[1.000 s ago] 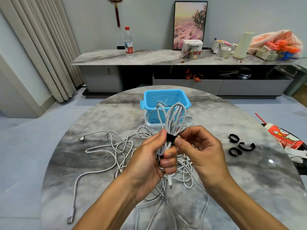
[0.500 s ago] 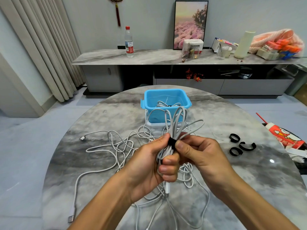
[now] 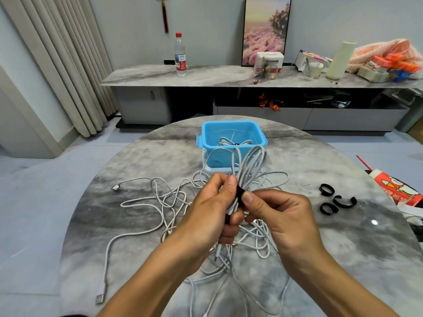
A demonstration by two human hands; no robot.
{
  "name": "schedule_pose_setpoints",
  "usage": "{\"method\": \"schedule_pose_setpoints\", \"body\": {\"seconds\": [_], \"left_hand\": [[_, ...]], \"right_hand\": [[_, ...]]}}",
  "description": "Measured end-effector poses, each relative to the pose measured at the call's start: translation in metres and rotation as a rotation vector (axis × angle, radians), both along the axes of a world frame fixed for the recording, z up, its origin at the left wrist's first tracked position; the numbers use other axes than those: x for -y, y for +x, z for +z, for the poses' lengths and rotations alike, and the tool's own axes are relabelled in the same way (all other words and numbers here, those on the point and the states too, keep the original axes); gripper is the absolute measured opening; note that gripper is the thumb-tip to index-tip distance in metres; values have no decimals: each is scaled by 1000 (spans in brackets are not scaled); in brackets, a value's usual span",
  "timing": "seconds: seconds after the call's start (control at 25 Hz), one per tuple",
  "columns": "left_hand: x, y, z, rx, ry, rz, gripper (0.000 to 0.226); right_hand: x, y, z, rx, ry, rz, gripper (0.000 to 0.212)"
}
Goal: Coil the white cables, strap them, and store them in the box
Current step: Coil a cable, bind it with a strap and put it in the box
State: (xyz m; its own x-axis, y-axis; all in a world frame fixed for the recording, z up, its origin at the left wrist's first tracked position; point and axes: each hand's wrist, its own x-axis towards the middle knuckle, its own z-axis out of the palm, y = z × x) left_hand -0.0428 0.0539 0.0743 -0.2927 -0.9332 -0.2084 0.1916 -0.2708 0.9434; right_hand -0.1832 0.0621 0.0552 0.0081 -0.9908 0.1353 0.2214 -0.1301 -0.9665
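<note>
Above the middle of the round marble table (image 3: 343, 259) the left hand (image 3: 206, 216) grips a coiled bundle of white cable (image 3: 248, 167), its loops standing up in front of the blue box (image 3: 231, 143). A black strap (image 3: 239, 195) wraps the bundle's waist; the left thumb presses it from one side while the right hand (image 3: 281, 213) pinches it from the other. Loose white cables (image 3: 155, 202) sprawl across the table's left half (one plug lies at the near left edge). The box, toward the far edge, holds a strapped coil already. Three spare black straps (image 3: 334, 200) lie near the right edge.
</note>
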Motion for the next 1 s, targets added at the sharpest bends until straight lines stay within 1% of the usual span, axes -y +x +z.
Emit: {"method": "schedule_pose_setpoints", "body": {"seconds": [0.16,0.28,0.36,0.4,0.48,0.56,0.6,0.64,0.72,0.8,0.88,0.92,1.0], "left_hand": [[-1,-1,-1,45,-168,97,24],[-3,-3,-2,49,-259,86,16],[-3,-5,-3,42,-288,90,10],[-2,-5,-2,0,-260,86,10],[2,-3,0,-156,-133,48,11],[5,0,2,-285,-24,6,13],[6,1,1,-311,0,-7,11],[7,1,1,-317,15,-12,11],[6,0,-1,-293,30,-14,18],[7,-1,-3,-260,31,-18,19],[7,-2,-5,-218,28,-26,16],[7,-3,-7,-195,28,-30,15],[6,-4,-9,-164,26,-31,14]], "right_hand": [[-4,6,1,38,-30,-76,9],[-4,7,2,-29,-18,-173,17],[-3,5,3,-24,15,-171,19],[-1,4,4,-5,32,-147,20],[3,0,6,-12,33,-104,22],[7,-3,8,-17,28,-63,16],[9,-5,9,-7,42,-33,11],[10,-6,11,5,72,5,8],[11,-8,12,-40,147,45,18],[10,-9,13,-200,179,46,27],[9,-8,13,-332,201,48,29],[8,-9,13,-343,244,60,30],[8,-11,12,-273,398,113,29]]}}
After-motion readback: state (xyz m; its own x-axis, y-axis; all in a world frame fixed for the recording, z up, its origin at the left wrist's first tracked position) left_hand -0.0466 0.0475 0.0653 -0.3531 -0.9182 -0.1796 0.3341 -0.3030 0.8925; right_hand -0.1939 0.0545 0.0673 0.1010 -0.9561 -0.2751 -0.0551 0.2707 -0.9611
